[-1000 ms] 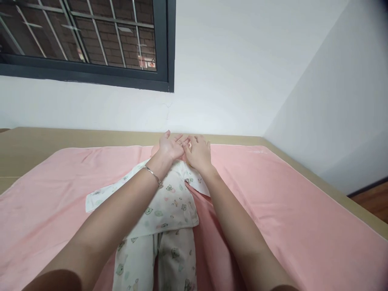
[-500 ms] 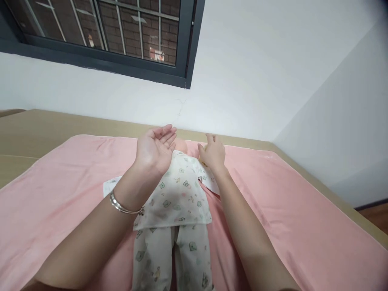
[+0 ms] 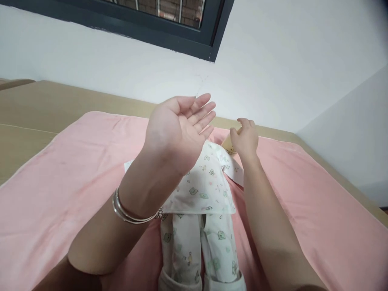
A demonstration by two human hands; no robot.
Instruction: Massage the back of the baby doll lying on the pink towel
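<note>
My left hand [image 3: 178, 133] is held palm up above the upper part of a baby doll's outfit, its fingers stretched out and nothing in it. Under it lies a white printed top [image 3: 209, 190] with small green animal pictures, and matching trousers [image 3: 218, 246] reach toward me. The left hand hides most of the doll's head. To the right, my right hand [image 3: 246, 139] is curled around a pale yellow container [image 3: 229, 145] with small dark print, thumb on the near side. The hand covers much of this container, which looks tilted beside the top's right sleeve.
A pink cloth [image 3: 303, 194] is spread beneath the outfit on a light wooden tabletop [image 3: 91, 97]. Behind stands a white wall [image 3: 266, 72] with a dark-framed window [image 3: 169, 34].
The view has tipped down and shifted left. My left hand has come up nearer the camera with fingers more spread. More of the yellow container shows at my right hand.
</note>
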